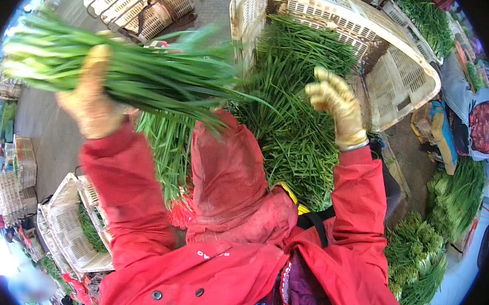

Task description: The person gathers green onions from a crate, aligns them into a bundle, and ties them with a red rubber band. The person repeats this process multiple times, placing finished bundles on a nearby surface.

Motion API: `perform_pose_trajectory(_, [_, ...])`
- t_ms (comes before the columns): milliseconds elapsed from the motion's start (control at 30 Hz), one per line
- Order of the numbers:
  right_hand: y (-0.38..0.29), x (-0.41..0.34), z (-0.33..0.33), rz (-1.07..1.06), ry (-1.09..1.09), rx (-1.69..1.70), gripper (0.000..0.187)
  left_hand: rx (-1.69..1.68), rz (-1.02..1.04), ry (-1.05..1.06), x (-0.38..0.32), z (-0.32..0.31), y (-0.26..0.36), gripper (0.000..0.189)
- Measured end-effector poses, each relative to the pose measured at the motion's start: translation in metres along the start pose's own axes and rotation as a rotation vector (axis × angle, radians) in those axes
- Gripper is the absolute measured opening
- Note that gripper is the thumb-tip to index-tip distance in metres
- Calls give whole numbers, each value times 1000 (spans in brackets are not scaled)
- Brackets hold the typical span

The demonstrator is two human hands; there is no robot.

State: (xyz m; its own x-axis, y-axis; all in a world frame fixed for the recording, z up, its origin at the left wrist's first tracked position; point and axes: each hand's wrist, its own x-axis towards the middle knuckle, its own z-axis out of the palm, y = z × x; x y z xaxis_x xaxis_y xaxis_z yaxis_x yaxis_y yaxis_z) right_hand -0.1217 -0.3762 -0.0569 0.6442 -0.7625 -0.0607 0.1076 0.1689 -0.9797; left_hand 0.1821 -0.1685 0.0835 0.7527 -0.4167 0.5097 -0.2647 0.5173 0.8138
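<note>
My left hand (93, 91), in a stained glove, is closed around a large bunch of long green leaves (169, 75), like garlic chives, raised at the left and blurred by motion. In a yellowish glove, my right hand (337, 103) is held up with bent, parted fingers and nothing between them. Below it lies a heap of loose green leaves (300, 143), partly inside a large white plastic crate (402, 83) tipped towards me. More leaves (166, 147) hang or lie beneath the held bunch, beside my red-clad leg, partly hidden by my sleeve.
Dirty white crates (144, 5) stand at the upper left. Another crate (67, 229) with some greens is at the lower left. Stacked bundles of greens (416, 253) lie at the right, below a blue and tan object (443, 136). Grey floor (51, 117) shows at the left.
</note>
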Motion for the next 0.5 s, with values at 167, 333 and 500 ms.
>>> perform_pose_trajectory(167, [117, -29, -36, 506, 39, -71, 39, 709, -57, -25, 50, -57, 35, 41])
perform_pose_trajectory(333, [176, -41, -49, 656, -16, -3, 43, 810, -331, -349, 24, -89, -47, 69])
perform_pose_trajectory(500, [175, -36, -52, 668, -3, 9, 46, 1199, -429, -495, -14, -105, -194, 92])
